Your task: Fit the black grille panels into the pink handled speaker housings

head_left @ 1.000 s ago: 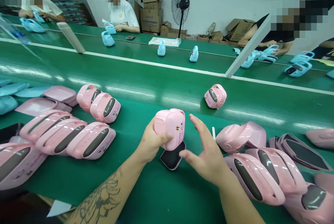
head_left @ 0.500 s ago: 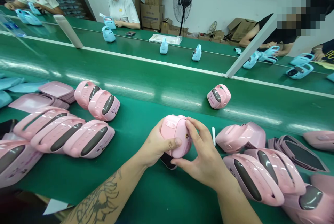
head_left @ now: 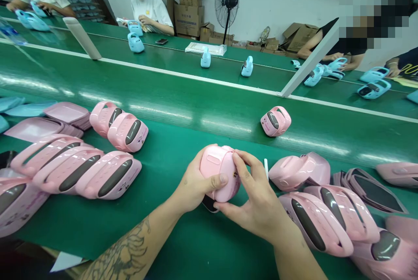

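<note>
- Pink plastic case (head_left: 219, 171) sits between both hands at lower middle of the frame, above the green worktop (head_left: 192, 254), with a small oblong recess on its upper face
- The left hand (head_left: 192, 184) cups the near side, its fingers curled round the shell and the thumb (head_left: 222, 179) pressed on its face
- The right hand (head_left: 253, 206) closes on the far side, its fingers (head_left: 240, 169) clenched against the shell, so both hands are grasping the case
- A black oval piece (head_left: 209, 204) shows just under the case, mostly hidden; whether the two touch cannot be told
- An even squeeze from both sides looks right for this glossy shell, as a square hold should stop it skidding
- Keeping the fingertips clear of the join and printed face seems wise, to avoid pinching or smudging
- Pink shells (head_left: 107, 175) lie in rows at left, more (head_left: 326, 219) at right, with a white stick (head_left: 266, 169) just beside the right hand
- A small pink unit (head_left: 276, 121) stands further along the belt, upper right of centre
</note>
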Demonstrator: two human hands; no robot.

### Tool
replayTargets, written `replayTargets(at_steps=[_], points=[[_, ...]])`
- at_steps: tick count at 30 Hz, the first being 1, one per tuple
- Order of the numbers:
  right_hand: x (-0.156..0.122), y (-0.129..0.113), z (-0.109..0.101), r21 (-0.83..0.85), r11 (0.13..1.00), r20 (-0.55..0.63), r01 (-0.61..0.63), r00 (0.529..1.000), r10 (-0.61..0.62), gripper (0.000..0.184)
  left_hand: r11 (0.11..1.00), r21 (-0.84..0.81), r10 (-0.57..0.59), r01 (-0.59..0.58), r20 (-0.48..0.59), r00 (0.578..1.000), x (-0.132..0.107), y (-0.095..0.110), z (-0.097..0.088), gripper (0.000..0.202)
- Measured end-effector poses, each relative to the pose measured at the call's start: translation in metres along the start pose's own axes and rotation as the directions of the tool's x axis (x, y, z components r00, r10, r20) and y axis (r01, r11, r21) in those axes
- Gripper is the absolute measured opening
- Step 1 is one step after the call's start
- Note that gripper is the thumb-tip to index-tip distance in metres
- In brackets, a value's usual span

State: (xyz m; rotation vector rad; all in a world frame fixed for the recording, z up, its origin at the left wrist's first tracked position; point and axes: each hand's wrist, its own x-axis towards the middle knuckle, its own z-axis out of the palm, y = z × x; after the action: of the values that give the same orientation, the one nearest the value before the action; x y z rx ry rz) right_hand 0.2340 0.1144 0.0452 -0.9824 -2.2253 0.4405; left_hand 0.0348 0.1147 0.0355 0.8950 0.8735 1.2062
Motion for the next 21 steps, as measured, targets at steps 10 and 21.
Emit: replayTargets(at_steps=[10,21], points=[[-0.0023,-0.0038,0.0011,-0.01,1.0,-0.016,-0.023,1.0,0.023,0.113,0.986,0.162,0.042,-0.033,-0.056,0.998,-0.0044,0.0014,0.0021,0.091],[-0.0036,-0.0081,-0.0015,0.01,0.999,0.004,-0.039,0.999,0.039,0.115,0.967,0.248,0.08,-0.06,-0.07,0.994,-0.0087,0.0019,0.0044,0.086]])
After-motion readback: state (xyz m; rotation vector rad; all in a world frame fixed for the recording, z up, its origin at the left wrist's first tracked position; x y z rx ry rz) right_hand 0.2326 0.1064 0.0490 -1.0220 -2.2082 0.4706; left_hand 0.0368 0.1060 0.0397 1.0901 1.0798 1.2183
